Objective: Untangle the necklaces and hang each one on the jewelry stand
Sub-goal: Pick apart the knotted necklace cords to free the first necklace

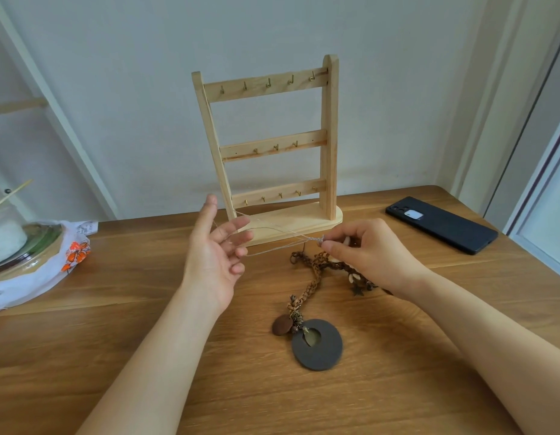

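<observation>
Pale grey wall stands behind a wooden tabletop (115,293) whose far edge carries a light wooden jewelry stand (328,136); the stand is upright on its oval base, with three cross rails studded with small brass hooks (268,83), all of them bare; just in front of the base, both hands are raised above the tabletop with a thin pale cord necklace (281,249) stretched between them; the left hand (214,255) is turned palm inward, its fingers (237,237) loosely spread and released, the cord looped over them rather than gripped; the right hand (371,255) pinches the knotted end of the cord between thumb and forefinger (335,246), the other fingers curled under; below the right hand, near the middle of the tabletop, lies a brown braided necklace (313,285), its chain running toward the near edge to a dark round disc pendant (327,353) with a small brown wooden oval (281,324) touching it; a strand with pale shells (354,279) and a dark star charm (357,291) lies beside the braid, partly hidden under the right wrist; a black phone (441,229) rests face down near the far right corner; a white plastic bag with orange print (52,271) sits at the left edge under a glass vessel (18,246).
</observation>
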Action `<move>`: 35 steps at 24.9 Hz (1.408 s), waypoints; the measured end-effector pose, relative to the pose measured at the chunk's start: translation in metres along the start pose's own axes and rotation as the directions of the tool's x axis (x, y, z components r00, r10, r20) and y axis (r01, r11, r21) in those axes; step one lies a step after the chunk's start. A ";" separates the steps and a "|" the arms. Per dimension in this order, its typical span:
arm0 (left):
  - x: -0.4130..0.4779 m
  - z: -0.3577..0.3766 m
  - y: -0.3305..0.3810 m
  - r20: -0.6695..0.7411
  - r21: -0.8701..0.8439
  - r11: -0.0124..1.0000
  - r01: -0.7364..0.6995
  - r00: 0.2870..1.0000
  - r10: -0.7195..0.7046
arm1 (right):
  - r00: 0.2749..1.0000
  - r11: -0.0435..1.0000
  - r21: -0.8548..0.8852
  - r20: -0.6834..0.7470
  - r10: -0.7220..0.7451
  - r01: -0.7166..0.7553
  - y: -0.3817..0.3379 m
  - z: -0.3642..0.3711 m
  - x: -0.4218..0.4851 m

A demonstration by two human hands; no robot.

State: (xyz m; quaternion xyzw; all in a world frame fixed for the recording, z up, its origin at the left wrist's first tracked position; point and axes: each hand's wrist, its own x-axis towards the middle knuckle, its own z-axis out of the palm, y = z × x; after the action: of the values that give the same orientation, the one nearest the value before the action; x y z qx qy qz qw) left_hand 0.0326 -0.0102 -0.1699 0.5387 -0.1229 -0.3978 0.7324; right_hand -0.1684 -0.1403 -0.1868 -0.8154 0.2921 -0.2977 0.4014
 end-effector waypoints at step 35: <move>-0.012 0.018 -0.026 0.499 0.546 0.559 -0.623 0.779 0.381 | 0.974 0.988 0.157 0.225 -0.024 -0.012 -0.011 0.010 -0.010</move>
State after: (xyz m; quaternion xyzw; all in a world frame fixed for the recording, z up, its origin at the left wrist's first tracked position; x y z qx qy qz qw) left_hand 0.0020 -0.0169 -0.1834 0.6372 -0.5297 -0.1763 0.5313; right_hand -0.1655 -0.1228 -0.1855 -0.8106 0.2178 -0.2264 0.4942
